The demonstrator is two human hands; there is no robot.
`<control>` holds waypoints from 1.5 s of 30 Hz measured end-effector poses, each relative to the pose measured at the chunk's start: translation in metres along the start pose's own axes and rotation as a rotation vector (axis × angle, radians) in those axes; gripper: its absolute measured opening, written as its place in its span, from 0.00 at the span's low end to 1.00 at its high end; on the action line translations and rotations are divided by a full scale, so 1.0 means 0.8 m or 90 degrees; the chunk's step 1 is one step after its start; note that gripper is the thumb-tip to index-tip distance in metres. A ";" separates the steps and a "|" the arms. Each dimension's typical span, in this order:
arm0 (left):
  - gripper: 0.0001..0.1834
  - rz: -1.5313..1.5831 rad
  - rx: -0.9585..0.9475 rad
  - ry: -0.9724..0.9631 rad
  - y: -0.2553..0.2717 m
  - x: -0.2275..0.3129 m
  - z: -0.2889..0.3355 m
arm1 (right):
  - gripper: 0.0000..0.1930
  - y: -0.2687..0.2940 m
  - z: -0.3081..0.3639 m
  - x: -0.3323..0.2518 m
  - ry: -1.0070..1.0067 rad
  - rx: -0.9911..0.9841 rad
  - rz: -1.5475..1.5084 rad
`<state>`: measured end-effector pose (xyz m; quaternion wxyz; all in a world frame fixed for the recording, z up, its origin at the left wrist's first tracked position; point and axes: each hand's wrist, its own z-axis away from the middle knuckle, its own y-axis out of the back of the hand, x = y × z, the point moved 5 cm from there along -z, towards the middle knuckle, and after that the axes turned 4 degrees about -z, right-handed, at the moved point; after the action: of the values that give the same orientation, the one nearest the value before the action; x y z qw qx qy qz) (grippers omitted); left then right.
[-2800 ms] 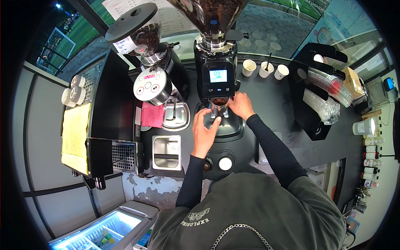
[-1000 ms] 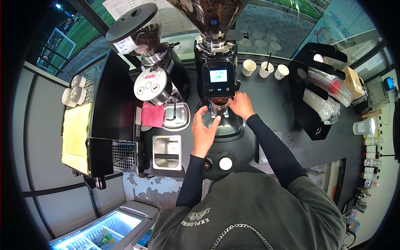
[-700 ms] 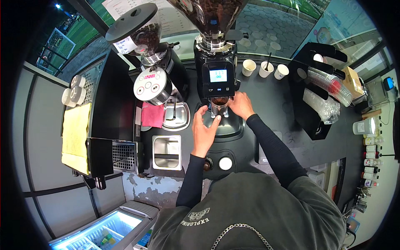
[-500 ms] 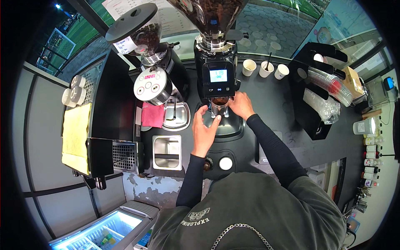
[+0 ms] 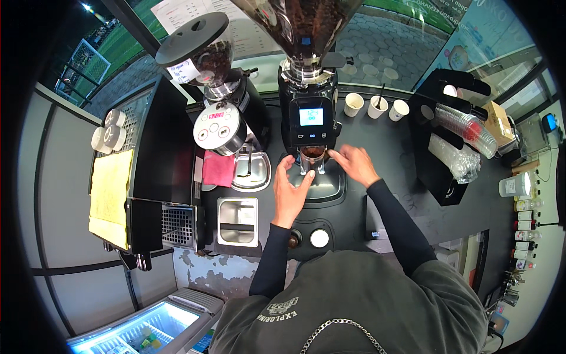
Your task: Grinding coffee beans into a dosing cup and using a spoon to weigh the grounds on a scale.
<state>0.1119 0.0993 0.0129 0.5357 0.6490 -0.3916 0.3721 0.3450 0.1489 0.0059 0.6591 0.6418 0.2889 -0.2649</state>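
Under the spout of the black coffee grinder (image 5: 309, 112) stands a small clear-sided dosing cup (image 5: 308, 162) with brown ground coffee in it. My left hand (image 5: 290, 192) curves round its left and front sides, the thumb pressed on the front. To the right of the cup is my right hand (image 5: 355, 165), its fingers bent loosely and apart, the fingertips close to the cup's rim. I see nothing held in it. The grinder's screen is lit, and dark beans fill the hopper (image 5: 300, 29) above.
A second grinder (image 5: 218, 127) stands to the left, beside a pink cloth (image 5: 218, 170) and a steel knock box (image 5: 237, 221). Three paper cups (image 5: 377, 106) line the back. A black organiser (image 5: 439, 165) with plastic cups is at the right. A flat scale (image 5: 377, 218) lies under my right forearm.
My right hand has drawn back to the right, away from the grinder's side. The left hand stays at the cup. The whole view has shifted slightly.
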 end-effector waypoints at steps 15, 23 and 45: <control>0.48 -0.078 0.003 -0.031 -0.030 0.016 -0.023 | 0.24 0.009 0.210 0.060 -0.166 0.033 -0.247; 0.48 -0.079 -0.033 0.017 -0.013 0.032 -0.005 | 0.22 0.004 0.219 0.030 -0.148 0.008 -0.275; 0.62 0.011 -0.189 -0.073 -0.041 0.074 0.162 | 0.36 0.084 0.283 0.056 -0.085 0.116 -0.090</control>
<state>0.1746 -0.0311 0.0334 0.5993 0.5795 -0.4780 0.2766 0.4336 -0.0737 0.0220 0.5954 0.6581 0.2637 -0.3780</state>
